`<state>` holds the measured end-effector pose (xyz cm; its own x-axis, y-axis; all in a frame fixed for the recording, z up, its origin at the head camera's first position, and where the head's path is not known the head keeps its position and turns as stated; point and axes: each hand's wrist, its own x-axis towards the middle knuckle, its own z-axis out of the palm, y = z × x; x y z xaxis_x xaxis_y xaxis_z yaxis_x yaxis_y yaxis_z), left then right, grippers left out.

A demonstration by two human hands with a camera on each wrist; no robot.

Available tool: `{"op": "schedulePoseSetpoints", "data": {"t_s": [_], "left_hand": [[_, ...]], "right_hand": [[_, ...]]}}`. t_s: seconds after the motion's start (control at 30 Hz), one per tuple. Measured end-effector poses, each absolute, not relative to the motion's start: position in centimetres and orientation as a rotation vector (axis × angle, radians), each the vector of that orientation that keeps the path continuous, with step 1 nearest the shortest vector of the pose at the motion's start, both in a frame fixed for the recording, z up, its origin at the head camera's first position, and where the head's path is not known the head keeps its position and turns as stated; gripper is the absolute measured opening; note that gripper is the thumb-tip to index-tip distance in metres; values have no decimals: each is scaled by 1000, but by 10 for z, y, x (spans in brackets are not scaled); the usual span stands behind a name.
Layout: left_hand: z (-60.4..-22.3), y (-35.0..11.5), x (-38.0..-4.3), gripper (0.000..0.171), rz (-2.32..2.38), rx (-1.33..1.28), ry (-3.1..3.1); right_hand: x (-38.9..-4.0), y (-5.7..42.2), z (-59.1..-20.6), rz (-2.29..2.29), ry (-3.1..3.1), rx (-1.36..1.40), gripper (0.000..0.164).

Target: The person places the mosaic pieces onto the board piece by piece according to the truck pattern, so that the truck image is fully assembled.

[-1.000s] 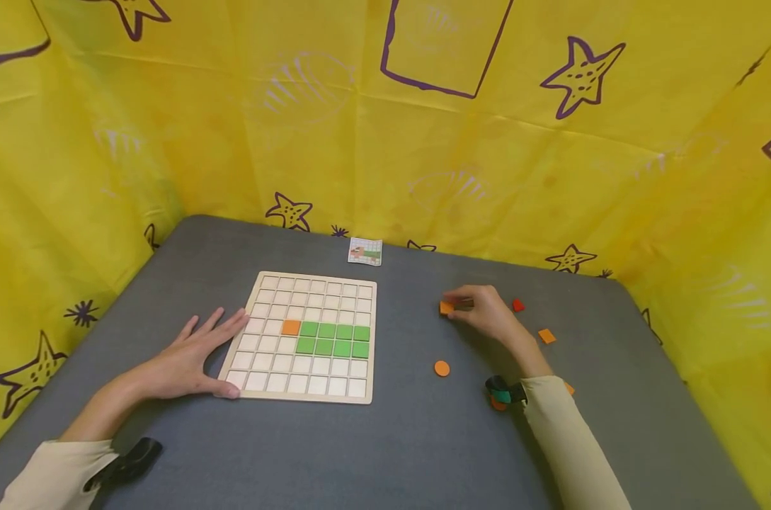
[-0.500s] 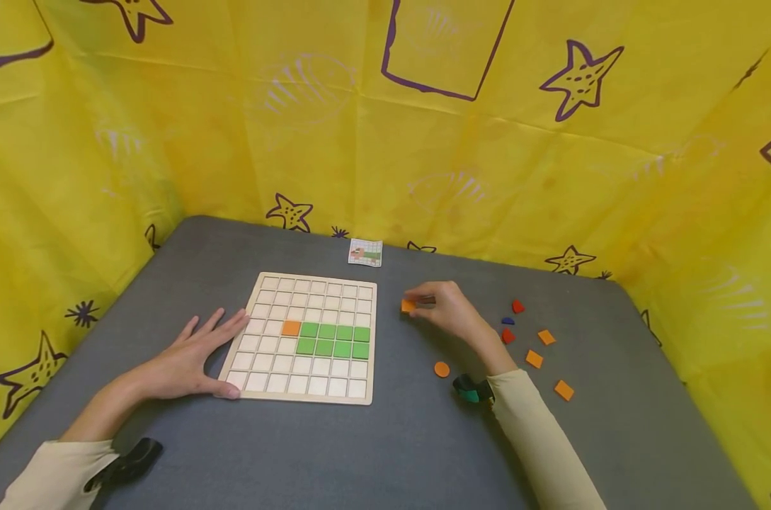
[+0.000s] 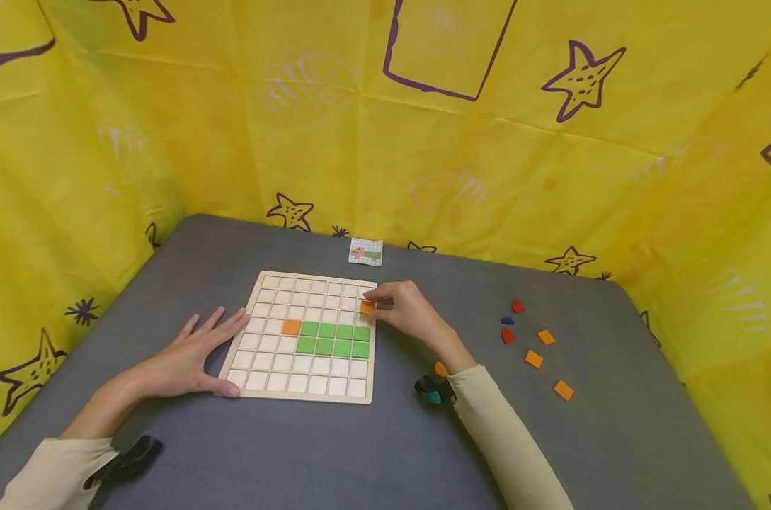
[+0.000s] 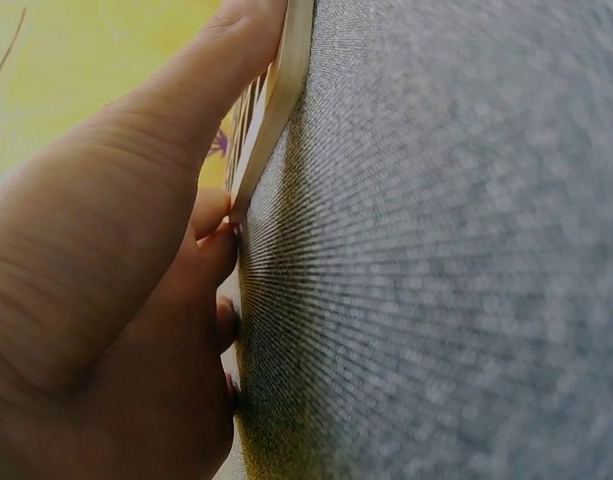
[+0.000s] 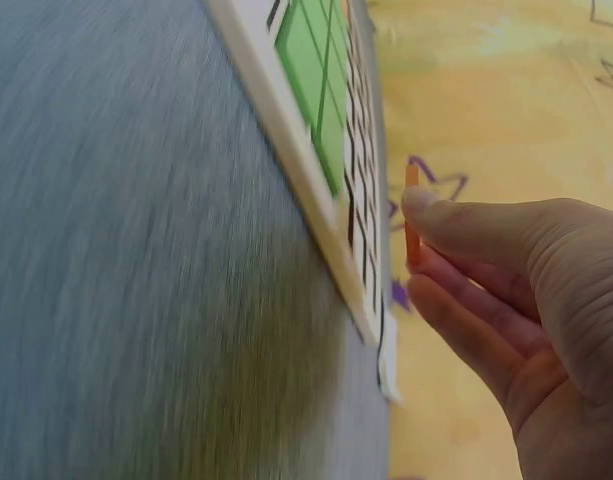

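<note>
1. Head view: pinching orange tile [image 3: 368, 307] with right hand [image 3: 406, 309], over right edge of grid board [image 3: 301, 365].
2. Showing eight green tiles [image 3: 326, 331] and one orange square [image 3: 291, 327] in separate board cells.
3. Touching board's left edge with wide-spread left hand [image 3: 186, 358].

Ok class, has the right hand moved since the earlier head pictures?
Yes: the right hand, pinching an orange tile, has moved leftward, from beside the wooden board to its right edge.
</note>
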<state>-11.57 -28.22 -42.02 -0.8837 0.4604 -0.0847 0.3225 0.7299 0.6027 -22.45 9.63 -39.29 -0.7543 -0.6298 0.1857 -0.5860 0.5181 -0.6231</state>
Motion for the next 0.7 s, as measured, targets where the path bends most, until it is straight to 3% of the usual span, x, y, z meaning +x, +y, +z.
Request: {"op": "schedulePoseSetpoints", "data": {"t_s": [0.7], "left_hand": [[-419, -281, -117, 120, 870, 601, 2689]], "right_hand": [[-228, 0, -394, -969, 2596, -1071, 35]]}}
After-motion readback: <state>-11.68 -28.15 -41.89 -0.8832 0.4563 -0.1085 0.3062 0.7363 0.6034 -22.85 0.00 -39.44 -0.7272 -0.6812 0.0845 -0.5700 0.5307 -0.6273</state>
